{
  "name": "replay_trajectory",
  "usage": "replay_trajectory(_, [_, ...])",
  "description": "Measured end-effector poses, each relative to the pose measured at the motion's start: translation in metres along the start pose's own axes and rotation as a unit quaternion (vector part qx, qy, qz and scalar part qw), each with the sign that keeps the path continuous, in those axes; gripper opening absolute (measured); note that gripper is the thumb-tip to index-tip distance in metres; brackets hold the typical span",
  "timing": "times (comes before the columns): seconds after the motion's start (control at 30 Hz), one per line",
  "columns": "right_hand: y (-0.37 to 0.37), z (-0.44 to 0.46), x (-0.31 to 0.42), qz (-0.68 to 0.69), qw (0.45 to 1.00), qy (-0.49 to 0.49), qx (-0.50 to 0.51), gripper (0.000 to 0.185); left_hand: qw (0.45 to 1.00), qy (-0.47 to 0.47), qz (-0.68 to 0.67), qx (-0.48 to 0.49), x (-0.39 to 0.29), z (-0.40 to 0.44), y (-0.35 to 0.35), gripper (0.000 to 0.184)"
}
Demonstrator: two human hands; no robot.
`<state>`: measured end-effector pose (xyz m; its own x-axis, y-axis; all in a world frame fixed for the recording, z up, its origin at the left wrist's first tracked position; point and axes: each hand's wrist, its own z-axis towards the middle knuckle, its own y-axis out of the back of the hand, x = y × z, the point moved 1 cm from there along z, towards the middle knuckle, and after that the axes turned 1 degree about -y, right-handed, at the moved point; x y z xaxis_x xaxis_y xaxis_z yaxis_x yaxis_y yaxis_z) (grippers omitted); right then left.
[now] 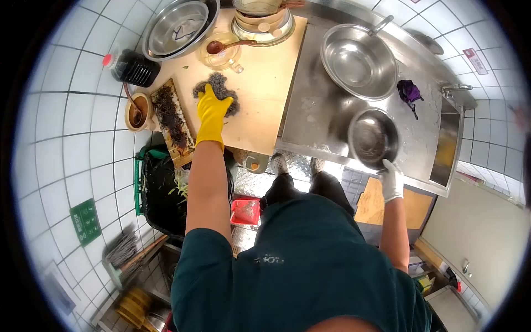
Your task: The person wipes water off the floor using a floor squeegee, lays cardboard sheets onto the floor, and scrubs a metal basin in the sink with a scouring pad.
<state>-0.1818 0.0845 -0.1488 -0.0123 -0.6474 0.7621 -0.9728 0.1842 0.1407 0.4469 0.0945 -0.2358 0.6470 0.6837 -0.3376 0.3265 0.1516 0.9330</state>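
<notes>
My left hand point(212, 110), in a yellow rubber glove, presses on a crumpled dark grey rag point(225, 88) on the pale board point(260, 105). Its thumb sticks out to the right, and the other fingers grip the cloth, partly hidden. In a white glove, my right hand point(391, 180) grips the near rim of a metal bowl point(374, 135), its fingers partly out of sight. That bowl sits at the front of the steel counter point(310, 99); its inside looks wet and smeared. Left of the rag lies a tray point(175, 119) of dark scraps.
A larger steel basin point(359, 61) stands behind the bowl, beside a purple cloth point(409, 91). Glass dish with spoon point(220, 50), stacked basins point(180, 27) and a dark bottle point(133, 67) line the back left. Below are a lined bin point(160, 193) and red dustpan point(245, 211).
</notes>
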Motion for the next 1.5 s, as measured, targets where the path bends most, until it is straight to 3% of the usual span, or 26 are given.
replay_trajectory(0.07, [0.027,0.006,0.004,0.029,0.999,0.003,-0.029,0.014,0.999,-0.020,-0.031,-0.034,-0.004,0.002,-0.001,0.087])
replay_trajectory(0.2, [0.077,0.036,0.000,0.074,0.994,0.019,-0.071,0.013,0.987,-0.025,-0.092,-0.131,0.003,-0.009,-0.002,0.076])
replay_trajectory(0.23, [0.091,0.046,-0.004,0.082,0.993,0.023,-0.078,0.014,0.972,-0.062,-0.135,-0.180,0.001,-0.014,-0.004,0.075])
replay_trajectory(0.3, [0.107,0.062,-0.005,0.108,0.989,0.024,-0.098,0.013,0.947,-0.057,-0.277,-0.150,-0.037,-0.041,0.026,0.073])
replay_trajectory(0.4, [0.117,0.080,0.006,0.142,0.982,0.021,-0.124,0.011,0.934,-0.127,-0.305,-0.134,-0.109,-0.068,0.058,0.072])
replay_trajectory(0.5, [0.126,0.107,0.008,0.158,0.980,0.024,-0.115,0.008,0.912,-0.170,-0.370,-0.047,-0.221,-0.097,0.083,0.074])
replay_trajectory(0.6, [0.130,0.132,0.009,0.155,0.984,0.033,-0.083,0.006,0.895,-0.289,-0.338,-0.030,-0.314,-0.100,0.052,0.074])
replay_trajectory(0.63, [0.128,0.134,0.012,0.153,0.984,0.035,-0.083,0.008,0.898,-0.285,-0.334,-0.025,-0.343,-0.099,0.030,0.074])
replay_trajectory(0.67, [0.132,0.140,0.011,0.134,0.988,0.033,-0.065,0.012,0.885,-0.213,-0.403,0.095,-0.374,-0.106,0.025,0.074])
replay_trajectory(0.7, [0.136,0.147,0.010,0.116,0.991,0.032,-0.050,0.022,0.918,-0.296,-0.264,0.002,-0.394,-0.099,0.004,0.076])
replay_trajectory(0.77, [0.137,0.145,0.017,0.131,0.991,0.018,-0.031,0.030,0.941,-0.299,-0.155,-0.018,-0.418,-0.083,-0.050,0.084])
replay_trajectory(0.8, [0.143,0.140,0.021,0.103,0.995,-0.001,-0.013,0.046,0.960,-0.270,-0.073,-0.002,-0.430,-0.085,-0.052,0.086])
replay_trajectory(0.87, [0.142,0.127,0.035,0.104,0.992,0.030,-0.059,0.055,0.973,-0.211,0.086,0.037,-0.453,-0.087,-0.059,0.090])
replay_trajectory(0.93, [0.167,0.130,0.030,0.107,0.990,0.062,-0.066,0.067,0.950,-0.285,0.110,0.057,-0.457,-0.073,-0.075,0.092])
replay_trajectory(1.03, [0.192,0.121,0.029,0.094,0.988,0.087,-0.084,0.062,0.926,-0.347,0.087,0.123,-0.458,-0.069,-0.095,0.091])
replay_trajectory(1.1, [0.205,0.114,0.032,0.083,0.986,0.092,-0.115,0.061,0.871,-0.455,0.110,0.150,-0.441,-0.041,-0.128,0.092])
replay_trajectory(1.17, [0.217,0.110,0.030,0.078,0.983,0.092,-0.137,0.061,0.876,-0.424,0.110,0.202,-0.445,-0.030,-0.108,0.091])
replay_trajectory(1.2, [0.225,0.109,0.025,0.079,0.982,0.093,-0.141,0.060,0.891,-0.392,0.141,0.182,-0.452,-0.037,-0.104,0.092])
replay_trajectory(1.3, [0.245,0.109,0.005,0.108,0.980,0.068,-0.151,0.059,0.861,-0.437,0.188,0.180,-0.463,-0.059,-0.116,0.092])
replay_trajectory(1.33, [0.251,0.109,0.000,0.114,0.979,0.066,-0.158,0.059,0.830,-0.498,0.172,0.182,-0.462,-0.051,-0.108,0.093])
replay_trajectory(1.37, [0.254,0.105,-0.001,0.120,0.977,0.063,-0.164,0.058,0.852,-0.441,0.191,0.206,-0.469,-0.049,-0.091,0.095])
replay_trajectory(1.43, [0.258,0.100,-0.005,0.124,0.975,0.055,-0.179,0.058,0.900,-0.346,0.232,0.130,-0.475,-0.065,-0.096,0.095])
replay_trajectory(1.5, [0.260,0.099,-0.006,0.118,0.973,0.047,-0.194,0.058,0.860,-0.437,0.226,0.133,-0.468,-0.072,-0.122,0.098])
